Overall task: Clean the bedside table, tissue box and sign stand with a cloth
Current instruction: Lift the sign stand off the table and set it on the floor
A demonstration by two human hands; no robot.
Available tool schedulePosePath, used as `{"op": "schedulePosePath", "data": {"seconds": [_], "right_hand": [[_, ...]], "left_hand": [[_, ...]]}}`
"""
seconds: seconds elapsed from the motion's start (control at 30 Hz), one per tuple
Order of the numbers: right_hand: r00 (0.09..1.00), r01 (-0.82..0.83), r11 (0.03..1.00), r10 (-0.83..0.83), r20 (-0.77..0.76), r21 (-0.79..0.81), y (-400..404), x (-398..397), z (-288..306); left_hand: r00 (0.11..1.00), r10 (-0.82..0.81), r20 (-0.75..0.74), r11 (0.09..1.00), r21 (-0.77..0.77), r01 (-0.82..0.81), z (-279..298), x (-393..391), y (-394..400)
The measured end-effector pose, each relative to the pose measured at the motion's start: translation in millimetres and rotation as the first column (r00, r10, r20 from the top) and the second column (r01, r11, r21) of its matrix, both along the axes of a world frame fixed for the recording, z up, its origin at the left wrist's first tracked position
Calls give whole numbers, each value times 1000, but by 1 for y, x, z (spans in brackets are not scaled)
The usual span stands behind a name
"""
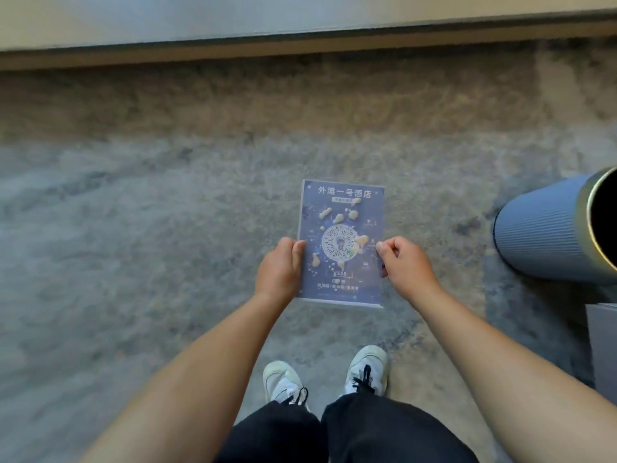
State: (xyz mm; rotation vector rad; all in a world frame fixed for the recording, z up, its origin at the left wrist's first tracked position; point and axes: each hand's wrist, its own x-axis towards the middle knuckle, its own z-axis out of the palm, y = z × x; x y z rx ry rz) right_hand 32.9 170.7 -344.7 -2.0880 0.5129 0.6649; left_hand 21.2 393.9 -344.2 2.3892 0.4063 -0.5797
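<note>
I hold the sign stand point(341, 242) flat in front of me over the carpet. It is a clear sheet with a dark blue printed card, white lettering at the top, a round code in the middle and several yellowish smears on its face. My left hand point(280, 267) grips its left edge. At the right edge, my right hand point(402, 262) pinches the sheet with thumb and fingers. No cloth, tissue box or bedside table top is in view.
Grey-brown patterned carpet point(150, 195) covers the floor. A blue ribbed cylinder with a gold rim point(547, 232) stands at the right. A grey furniture corner point(602, 345) shows at the right edge. The wall base point(300, 41) runs along the top. My white shoes point(283, 379) are below.
</note>
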Motion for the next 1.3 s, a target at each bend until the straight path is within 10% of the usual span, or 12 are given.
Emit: {"op": "schedulePosePath", "data": {"seconds": [0.5, 1.3], "right_hand": [[968, -202, 979, 199, -153, -6, 69, 30, -219], [963, -196, 981, 192, -192, -1, 80, 43, -262]], "left_hand": [[982, 108, -157, 994, 9, -108, -225, 0, 64], [951, 99, -291, 994, -5, -105, -259, 22, 78]]}}
